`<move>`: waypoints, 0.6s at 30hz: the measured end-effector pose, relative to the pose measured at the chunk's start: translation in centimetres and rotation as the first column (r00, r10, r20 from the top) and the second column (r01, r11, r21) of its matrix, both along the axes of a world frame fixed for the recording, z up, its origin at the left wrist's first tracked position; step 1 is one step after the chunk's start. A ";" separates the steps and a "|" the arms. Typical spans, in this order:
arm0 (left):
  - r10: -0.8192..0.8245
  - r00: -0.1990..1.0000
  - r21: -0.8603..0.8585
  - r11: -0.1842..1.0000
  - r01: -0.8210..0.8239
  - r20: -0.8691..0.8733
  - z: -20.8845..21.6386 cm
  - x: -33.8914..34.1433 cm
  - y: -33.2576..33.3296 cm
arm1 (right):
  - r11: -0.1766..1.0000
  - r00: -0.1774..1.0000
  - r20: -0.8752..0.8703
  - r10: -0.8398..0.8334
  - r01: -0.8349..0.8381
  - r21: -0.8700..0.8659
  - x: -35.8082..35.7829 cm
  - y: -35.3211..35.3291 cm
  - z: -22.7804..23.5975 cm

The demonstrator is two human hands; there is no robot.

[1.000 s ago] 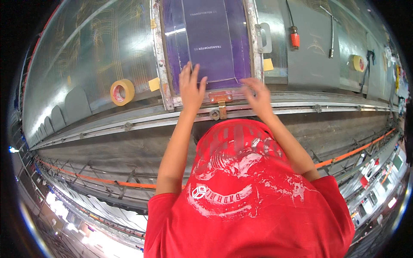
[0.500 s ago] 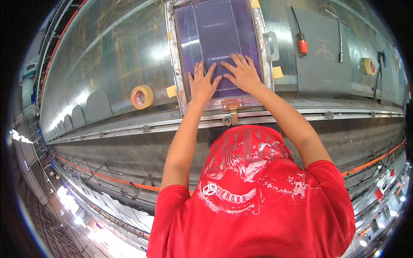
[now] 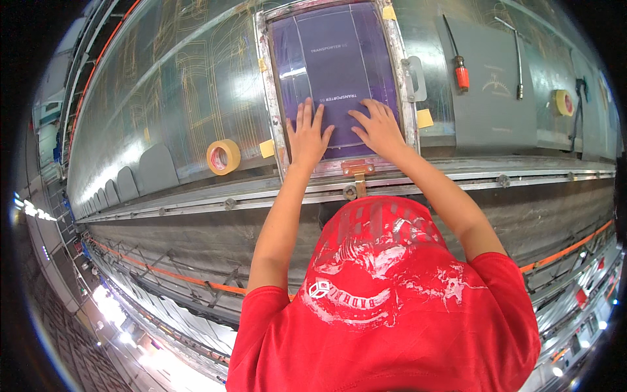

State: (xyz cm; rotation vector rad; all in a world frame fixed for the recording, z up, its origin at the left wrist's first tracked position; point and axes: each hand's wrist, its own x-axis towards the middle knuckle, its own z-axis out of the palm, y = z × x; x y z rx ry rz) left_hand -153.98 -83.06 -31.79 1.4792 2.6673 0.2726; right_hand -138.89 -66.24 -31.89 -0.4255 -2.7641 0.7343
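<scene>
Purple screen mesh point(image 3: 336, 75) | left hand point(image 3: 308, 138), right hand point(image 3: 382, 132) palm-down over it, fingers point(image 3: 307, 115) apart, likely spreading pressure | copper-toned bracket point(image 3: 358, 168), body-side of fingers, apparently anchoring frame point(image 3: 274, 117)

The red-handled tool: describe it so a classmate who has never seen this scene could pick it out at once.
Start at the framed purple panel, over which the left hand and right hand are spread. To its right lies a grey sheet; the red-handled tool rests near that sheet's left edge. Its bright red handle sets it apart from the slim metal rod further right.
</scene>
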 end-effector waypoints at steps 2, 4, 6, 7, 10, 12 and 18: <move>-0.055 0.994 -0.062 0.997 0.049 -0.093 0.1 0.3 -0.6 | 0.997 0.999 -0.013 -0.048 0.047 -0.069 1.7 -0.9 0.4; -0.087 0.986 -0.146 0.987 0.065 -0.144 -0.1 -0.4 -1.9 | 0.992 0.996 -0.036 -0.086 0.083 -0.093 3.3 -1.6 0.6; 0.041 0.979 -0.108 0.992 -0.063 -0.197 0.2 -1.1 -2.7 | 0.971 0.977 -0.069 -0.202 0.191 -0.143 4.9 -1.2 0.8; 0.097 0.970 -0.081 0.990 -0.117 -0.221 0.6 -1.6 -3.1 | 0.954 0.959 -0.087 -0.268 0.252 -0.164 5.5 -1.0 0.9; 0.253 0.956 0.079 0.967 -0.243 -0.148 2.5 -2.3 -4.4 | 0.847 0.847 -0.078 -0.526 0.514 -0.133 7.7 0.8 1.4; 0.433 0.899 0.105 0.899 -0.425 -0.069 3.5 -3.2 -6.5 | 0.771 0.771 -0.070 -0.633 0.619 -0.147 9.8 1.4 0.3; 0.584 0.798 -0.021 0.805 -0.593 -0.149 -0.7 -6.9 -18.8 | 0.698 0.761 0.144 -0.633 0.641 -0.319 10.2 -0.6 -1.2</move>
